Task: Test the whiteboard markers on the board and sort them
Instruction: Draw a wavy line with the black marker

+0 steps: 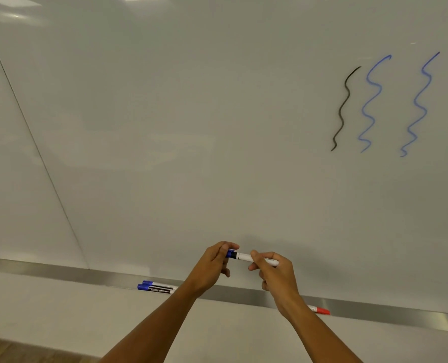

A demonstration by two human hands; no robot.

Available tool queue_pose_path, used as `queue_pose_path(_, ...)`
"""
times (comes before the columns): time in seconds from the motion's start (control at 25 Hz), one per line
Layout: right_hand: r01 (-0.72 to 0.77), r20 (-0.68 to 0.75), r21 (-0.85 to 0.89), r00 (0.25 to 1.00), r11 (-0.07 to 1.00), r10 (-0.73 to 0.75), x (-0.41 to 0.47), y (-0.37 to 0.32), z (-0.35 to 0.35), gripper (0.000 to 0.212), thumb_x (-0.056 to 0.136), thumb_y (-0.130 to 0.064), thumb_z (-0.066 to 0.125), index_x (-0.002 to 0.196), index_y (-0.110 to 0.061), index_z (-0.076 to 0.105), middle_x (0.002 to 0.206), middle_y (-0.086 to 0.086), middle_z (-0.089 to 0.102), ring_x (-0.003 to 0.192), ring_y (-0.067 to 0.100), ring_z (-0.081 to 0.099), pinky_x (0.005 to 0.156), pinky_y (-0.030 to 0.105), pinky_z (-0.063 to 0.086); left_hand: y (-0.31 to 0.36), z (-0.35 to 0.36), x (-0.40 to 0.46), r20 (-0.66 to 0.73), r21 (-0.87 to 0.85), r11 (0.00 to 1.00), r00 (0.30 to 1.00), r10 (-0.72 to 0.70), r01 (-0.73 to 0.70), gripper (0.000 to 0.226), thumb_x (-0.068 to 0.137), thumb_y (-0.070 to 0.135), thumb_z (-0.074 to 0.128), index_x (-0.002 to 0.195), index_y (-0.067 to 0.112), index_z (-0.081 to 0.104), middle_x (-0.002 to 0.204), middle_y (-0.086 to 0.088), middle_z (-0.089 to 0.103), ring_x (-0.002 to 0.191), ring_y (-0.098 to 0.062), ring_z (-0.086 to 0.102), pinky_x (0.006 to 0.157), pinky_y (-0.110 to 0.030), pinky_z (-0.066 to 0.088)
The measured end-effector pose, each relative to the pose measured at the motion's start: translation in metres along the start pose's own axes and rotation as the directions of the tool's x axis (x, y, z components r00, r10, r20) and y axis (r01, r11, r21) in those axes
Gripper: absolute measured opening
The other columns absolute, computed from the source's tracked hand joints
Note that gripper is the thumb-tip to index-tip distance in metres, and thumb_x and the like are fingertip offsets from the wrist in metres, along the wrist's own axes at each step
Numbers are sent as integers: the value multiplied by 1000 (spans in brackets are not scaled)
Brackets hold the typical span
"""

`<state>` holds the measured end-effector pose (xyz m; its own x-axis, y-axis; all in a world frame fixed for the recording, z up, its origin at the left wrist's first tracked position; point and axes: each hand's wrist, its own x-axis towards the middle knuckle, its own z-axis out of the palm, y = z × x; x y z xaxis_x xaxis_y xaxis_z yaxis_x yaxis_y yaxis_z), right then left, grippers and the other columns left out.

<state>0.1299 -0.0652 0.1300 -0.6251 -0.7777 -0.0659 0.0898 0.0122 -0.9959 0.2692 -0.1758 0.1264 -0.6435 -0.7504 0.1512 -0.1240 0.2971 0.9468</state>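
From the head camera, a big white whiteboard (191,127) fills most of the picture. A shiny metal ledge (60,271) runs along its bottom edge.

Two hands meet in front of the board, low down in the middle. They hold one marker (246,257) between them. It has a white body and lies almost flat. The left hand (213,263) has its fingers curled round the blue cap (230,253) end. The right hand (275,273) pinches the white body with its thumb and fingers. The cap sits at the marker's left end, but I cannot tell if it is pushed all the way on.

Two blue markers (156,286) lie side by side on the ledge, to the left of the hands. Their blue caps point left. A red marker (320,309) lies on the ledge to the right, partly hidden behind the right wrist.

High up on the right side of the board are three wavy lines. One is a black squiggle (344,106). Next to it are two blue squiggles (372,106).
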Motion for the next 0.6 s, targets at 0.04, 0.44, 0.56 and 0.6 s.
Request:
queue_pose_path(0.04,-6,5,-9,1000,1000,6,0,2,1,21,88,-34,72,96,-14,71,75,8,75,62,20,50,48,23,41,-3,-1,-2,5,14,1000,1000,-5,5,37,106,29,29,117,18,62,77,-7,44,64,-10,48,68,-25,55)
queue_pose_path(0.44,-70,20,-95,997,993,73,1,24,29,21,89,-34,71,92,-14,72,71,8,72,60,18,52,48,22,42,-34,-14,-15,-45,21,996,995,-91,92,37,105,30,29,119,18,60,82,-1,47,73,-13,51,71,-26,57)
queue_pose_path(0.56,-83,134,-112,986,990,98,3,25,40,21,93,-33,67,93,-12,71,71,5,69,56,14,47,49,24,41,-43,-32,-16,-34,38,995,996,-88,89,35,106,29,29,116,19,61,83,-5,49,74,-16,51,70,-24,57)
queue_pose_path(0.6,-85,179,-127,978,988,107,4,25,44,21,94,-33,65,94,-13,71,72,5,67,57,13,46,50,25,41,-46,-40,-15,-50,25,995,994,-95,96,34,106,29,30,114,19,62,84,-5,50,74,-16,51,69,-25,56)
